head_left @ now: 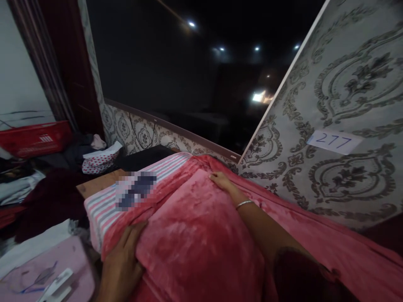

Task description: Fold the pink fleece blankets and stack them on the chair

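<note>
The folded pink blanket (195,235) is lying on the bed (100,209), its long axis running from lower centre to upper centre. The left hand (121,260) is pressing its near left edge with spread fingers. The right hand (222,181) is resting flat on its far corner.

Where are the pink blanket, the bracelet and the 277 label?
pink blanket (195,235), head view, folded top surface.
bracelet (244,204), head view, band at the wrist.
277 label (334,141), head view, paper's middle.
</note>
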Demonstrator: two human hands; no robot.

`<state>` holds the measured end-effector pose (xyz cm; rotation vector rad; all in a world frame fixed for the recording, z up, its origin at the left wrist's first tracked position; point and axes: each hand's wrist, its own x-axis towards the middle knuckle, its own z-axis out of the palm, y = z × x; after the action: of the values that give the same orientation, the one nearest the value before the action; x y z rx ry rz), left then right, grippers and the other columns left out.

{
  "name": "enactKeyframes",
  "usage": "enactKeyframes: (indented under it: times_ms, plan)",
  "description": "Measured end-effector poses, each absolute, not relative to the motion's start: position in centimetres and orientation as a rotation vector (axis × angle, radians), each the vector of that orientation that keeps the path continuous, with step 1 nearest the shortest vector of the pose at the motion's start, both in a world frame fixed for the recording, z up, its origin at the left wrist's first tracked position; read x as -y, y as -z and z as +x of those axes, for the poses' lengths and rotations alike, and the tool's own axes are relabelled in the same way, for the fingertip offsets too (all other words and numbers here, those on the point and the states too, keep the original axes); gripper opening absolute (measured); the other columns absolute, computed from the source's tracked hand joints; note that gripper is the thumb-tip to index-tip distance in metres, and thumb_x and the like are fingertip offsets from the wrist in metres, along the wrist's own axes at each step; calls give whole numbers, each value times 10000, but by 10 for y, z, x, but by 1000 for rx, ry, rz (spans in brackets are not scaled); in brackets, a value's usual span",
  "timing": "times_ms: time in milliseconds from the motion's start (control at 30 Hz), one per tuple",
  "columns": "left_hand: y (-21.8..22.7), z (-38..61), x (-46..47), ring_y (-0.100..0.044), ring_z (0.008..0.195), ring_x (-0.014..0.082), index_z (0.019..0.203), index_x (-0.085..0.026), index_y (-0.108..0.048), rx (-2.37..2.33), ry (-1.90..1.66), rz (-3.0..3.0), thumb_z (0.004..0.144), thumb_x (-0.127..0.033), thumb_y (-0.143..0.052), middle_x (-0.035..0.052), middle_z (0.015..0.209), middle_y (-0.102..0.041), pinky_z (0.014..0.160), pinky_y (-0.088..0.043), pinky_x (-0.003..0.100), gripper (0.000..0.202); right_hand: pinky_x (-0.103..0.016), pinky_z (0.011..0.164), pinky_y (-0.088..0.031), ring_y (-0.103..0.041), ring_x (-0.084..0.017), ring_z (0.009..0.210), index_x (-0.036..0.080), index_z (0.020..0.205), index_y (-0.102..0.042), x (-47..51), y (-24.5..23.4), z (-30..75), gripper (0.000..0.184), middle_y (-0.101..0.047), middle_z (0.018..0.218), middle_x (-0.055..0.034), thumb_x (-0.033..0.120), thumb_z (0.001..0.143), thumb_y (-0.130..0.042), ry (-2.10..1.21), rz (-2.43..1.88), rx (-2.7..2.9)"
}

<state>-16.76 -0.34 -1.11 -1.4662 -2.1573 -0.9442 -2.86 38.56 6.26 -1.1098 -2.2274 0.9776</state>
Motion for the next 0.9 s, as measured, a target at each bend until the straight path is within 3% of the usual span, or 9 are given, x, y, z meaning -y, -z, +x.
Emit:
enactKeyframes:
  times_ms: [133, 267, 367, 533, 767, 900]
  plan:
    - [12, -173, 7, -722, 989, 235, 1288, -295, -595, 2233, 891, -1500, 681, -88, -483, 27, 1221, -703, 757, -595, 304, 651, -229, 502, -302, -378, -91, 509, 210, 539, -476, -394, -58, -38, 362, -409, 489, 82, 467, 653, -704, -1087, -1085, 2188]
    - [12, -180, 10, -705, 1077, 236, 1374, -310, -559, 2198, 857, -1589, 685, -103, -506, 19, 1290, -688, 812, -596, 296, 722, -235, 498, -305, -400, -94, 508, 211, 558, -467, -401, -55, -50, 394, -442, 507, 73, 498, 622, -730, -1211, -1080, 2167]
    - [14, -180, 12, -695, 1111, 243, 1360, -315, -576, 2201, 940, -1553, 732, -150, -510, 9, 1285, -698, 870, -586, 314, 653, -237, 501, -315, -412, -98, 505, 206, 550, -479, -408, -56, -63, 382, -449, 497, 69, 449, 593, -771, -1248, -1090, 2156]
    - [10, -169, 11, -719, 1036, 238, 1272, -296, -631, 2306, 1279, -1233, 851, -289, -491, -2, 1186, -742, 874, -575, 317, 443, -236, 508, -303, -368, -96, 506, 224, 555, -425, -420, -53, -90, 357, -400, 502, 80, 434, 709, -668, -1181, -1094, 2083]
    - [13, -178, 10, -696, 1091, 226, 1210, -290, -688, 2368, 1374, -1136, 819, -243, -445, -16, 1177, -742, 960, -548, 333, 463, -253, 538, -353, -389, -119, 525, 217, 541, -509, -423, -29, -107, 260, -438, 525, 52, 330, 745, -624, -1047, -1160, 2157]
    - [25, -195, 12, -700, 1085, 216, 1214, -308, -700, 2254, 1355, -1297, 783, -222, -461, -26, 1201, -734, 962, -556, 325, 501, -255, 587, -427, -502, -133, 569, 181, 619, -624, -421, -40, -98, 221, -562, 572, 28, 326, 786, -628, -1029, -1102, 2279]
